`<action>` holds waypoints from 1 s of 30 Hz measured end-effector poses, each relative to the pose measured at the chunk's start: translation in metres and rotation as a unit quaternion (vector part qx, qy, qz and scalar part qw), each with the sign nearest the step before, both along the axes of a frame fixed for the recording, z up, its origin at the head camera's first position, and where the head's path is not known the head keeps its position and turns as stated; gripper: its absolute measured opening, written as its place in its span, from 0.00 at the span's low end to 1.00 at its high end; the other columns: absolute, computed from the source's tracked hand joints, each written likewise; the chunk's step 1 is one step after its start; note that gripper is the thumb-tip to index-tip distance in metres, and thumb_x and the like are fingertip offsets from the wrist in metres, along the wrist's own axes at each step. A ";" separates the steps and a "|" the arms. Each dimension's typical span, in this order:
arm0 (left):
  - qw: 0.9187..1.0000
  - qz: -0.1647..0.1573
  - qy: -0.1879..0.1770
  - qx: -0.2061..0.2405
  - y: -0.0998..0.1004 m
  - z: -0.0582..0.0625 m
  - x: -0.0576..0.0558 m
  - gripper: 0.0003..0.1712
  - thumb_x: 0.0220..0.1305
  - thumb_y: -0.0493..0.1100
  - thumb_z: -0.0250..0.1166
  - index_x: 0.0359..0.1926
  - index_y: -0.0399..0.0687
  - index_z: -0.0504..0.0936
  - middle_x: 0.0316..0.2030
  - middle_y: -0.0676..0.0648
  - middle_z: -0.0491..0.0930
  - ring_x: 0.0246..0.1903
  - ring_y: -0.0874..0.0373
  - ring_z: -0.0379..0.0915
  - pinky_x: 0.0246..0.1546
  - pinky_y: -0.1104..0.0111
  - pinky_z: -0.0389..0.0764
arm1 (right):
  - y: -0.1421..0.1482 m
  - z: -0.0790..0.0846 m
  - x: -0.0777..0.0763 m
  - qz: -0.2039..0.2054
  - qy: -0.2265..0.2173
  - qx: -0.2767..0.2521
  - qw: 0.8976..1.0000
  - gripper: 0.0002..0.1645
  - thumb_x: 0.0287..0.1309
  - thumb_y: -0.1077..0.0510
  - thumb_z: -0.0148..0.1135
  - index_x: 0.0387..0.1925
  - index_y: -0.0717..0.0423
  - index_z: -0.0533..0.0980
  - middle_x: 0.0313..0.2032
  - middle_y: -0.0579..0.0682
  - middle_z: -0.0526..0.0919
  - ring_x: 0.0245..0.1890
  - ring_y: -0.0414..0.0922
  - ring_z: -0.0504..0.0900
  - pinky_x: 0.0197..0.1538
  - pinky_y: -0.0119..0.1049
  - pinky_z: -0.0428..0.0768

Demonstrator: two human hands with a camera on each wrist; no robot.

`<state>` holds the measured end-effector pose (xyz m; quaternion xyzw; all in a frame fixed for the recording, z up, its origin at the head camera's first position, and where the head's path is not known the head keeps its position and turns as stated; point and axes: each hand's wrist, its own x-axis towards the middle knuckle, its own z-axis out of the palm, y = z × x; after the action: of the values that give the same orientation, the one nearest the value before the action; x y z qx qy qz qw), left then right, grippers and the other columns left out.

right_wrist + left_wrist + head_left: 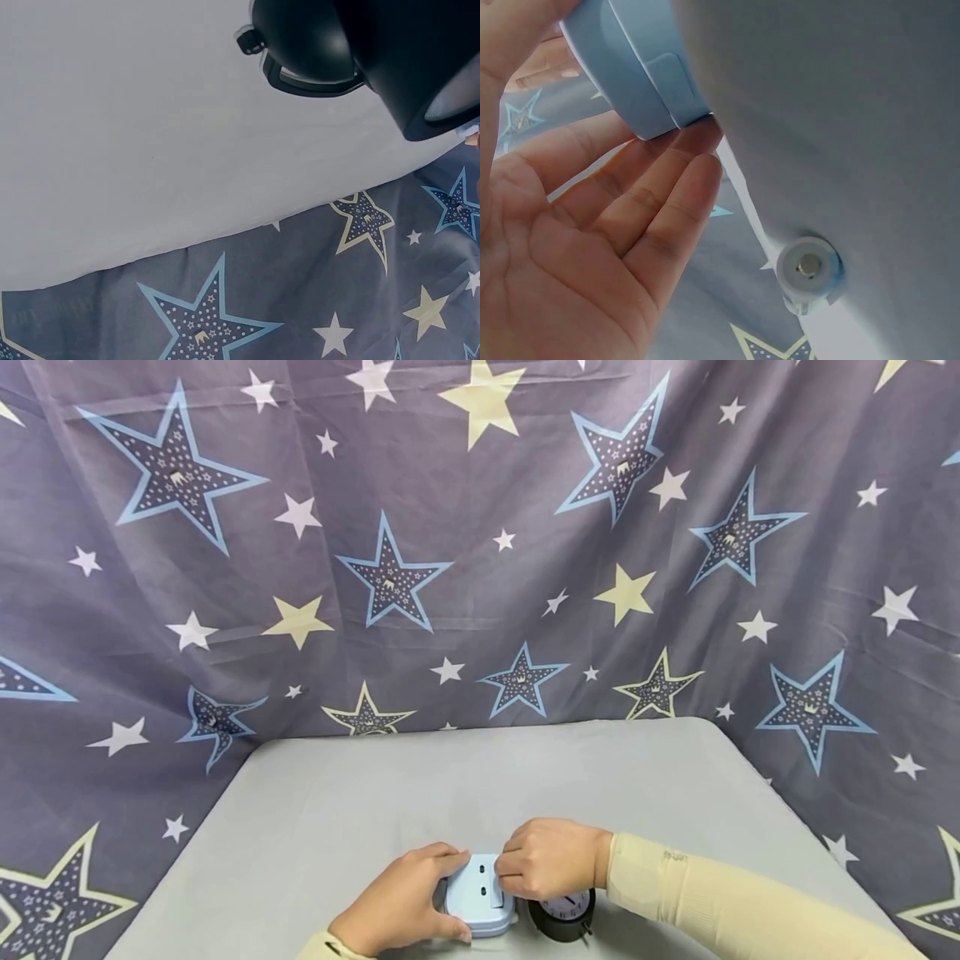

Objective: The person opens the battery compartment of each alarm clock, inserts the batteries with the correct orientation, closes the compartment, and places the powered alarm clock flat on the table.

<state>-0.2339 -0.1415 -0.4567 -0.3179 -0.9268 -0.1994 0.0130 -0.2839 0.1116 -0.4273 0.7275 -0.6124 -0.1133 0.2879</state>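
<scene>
A light blue rounded case (472, 893) with two small dark marks on top lies near the front of the table. My left hand (408, 893) grips its left side, thumb at the front and fingers at the back. In the left wrist view the case (641, 67) shows a seam and a tab on its side, with fingertips against it. My right hand (551, 857) has curled fingers at the case's right edge, where a narrow strip shows; its fingertips are hidden. Below that hand stands a black alarm clock (566, 929), partly covered, also a dark body (307, 37) in the right wrist view.
The grey-white table (360, 810) stretches behind and beside the hands. A dark star-patterned curtain (465, 668) hangs around its back and sides. In the left wrist view a small round whitish piece with a metal centre (808, 266) appears near a pale edge.
</scene>
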 end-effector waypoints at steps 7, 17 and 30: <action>1.000 0.003 0.011 0.001 0.001 0.001 -0.004 0.57 0.36 0.78 0.66 0.63 0.48 0.73 0.55 0.56 0.75 0.52 0.61 0.73 0.51 0.63 0.76 | 0.001 0.001 -0.004 -0.021 -0.006 -0.006 1.000 0.12 0.67 0.57 0.48 0.26 0.46 0.71 0.29 0.38 0.72 0.27 0.37 0.70 0.32 0.29 0.71; 1.000 0.000 0.003 0.010 -0.001 -0.002 0.003 0.56 0.36 0.76 0.67 0.62 0.47 0.74 0.55 0.55 0.76 0.51 0.62 0.73 0.50 0.64 0.77 | 0.002 -0.009 0.000 -0.029 0.015 -0.040 0.999 0.10 0.68 0.51 0.48 0.33 0.43 0.75 0.32 0.38 0.71 0.30 0.39 0.66 0.31 0.30 0.66; 1.000 0.003 0.012 0.004 -0.001 -0.007 0.001 0.57 0.35 0.78 0.66 0.62 0.48 0.74 0.55 0.55 0.76 0.52 0.60 0.74 0.51 0.62 0.77 | 0.008 -0.008 0.004 -0.048 0.026 -0.035 0.998 0.12 0.70 0.52 0.44 0.38 0.44 0.76 0.34 0.39 0.71 0.32 0.39 0.68 0.32 0.30 0.66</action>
<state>-0.2333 -0.1422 -0.4637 -0.3177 -0.9266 -0.1996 0.0258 -0.2797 0.1200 -0.4355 0.6838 -0.6420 -0.1245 0.3236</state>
